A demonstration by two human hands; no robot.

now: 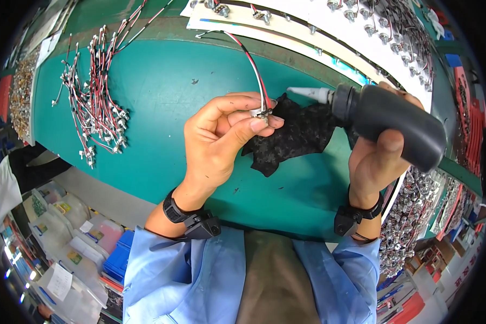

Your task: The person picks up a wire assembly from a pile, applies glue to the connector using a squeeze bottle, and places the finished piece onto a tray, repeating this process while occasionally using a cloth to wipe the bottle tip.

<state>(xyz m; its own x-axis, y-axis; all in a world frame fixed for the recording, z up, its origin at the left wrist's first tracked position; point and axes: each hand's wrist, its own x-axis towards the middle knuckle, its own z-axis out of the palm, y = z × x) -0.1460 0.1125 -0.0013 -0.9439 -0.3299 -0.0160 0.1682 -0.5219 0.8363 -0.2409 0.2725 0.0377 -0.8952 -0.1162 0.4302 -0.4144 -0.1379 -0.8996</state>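
Pinched between the thumb and fingers of my left hand point(213, 132) is a small silver potentiometer point(260, 113). Red, white and black wires point(249, 59) rise from it and end in a white plug near the board edge. My right hand point(380, 156) grips a black squeeze bottle point(397, 121), tilted on its side. Its pale tapered nozzle point(310, 94) points left, toward the potentiometer but apart from it. Beneath the bottle and beside my left fingers lies a crumpled, stained black cloth point(294, 135).
A pile of wired parts point(100, 97) lies on the left of the green table point(151, 97). White boards point(286, 40) with rows of similar parts run along the back. More parts point(410, 221) are heaped at the right. Plastic bins point(65, 227) stand below on the left, near another person's sleeve point(5, 189).
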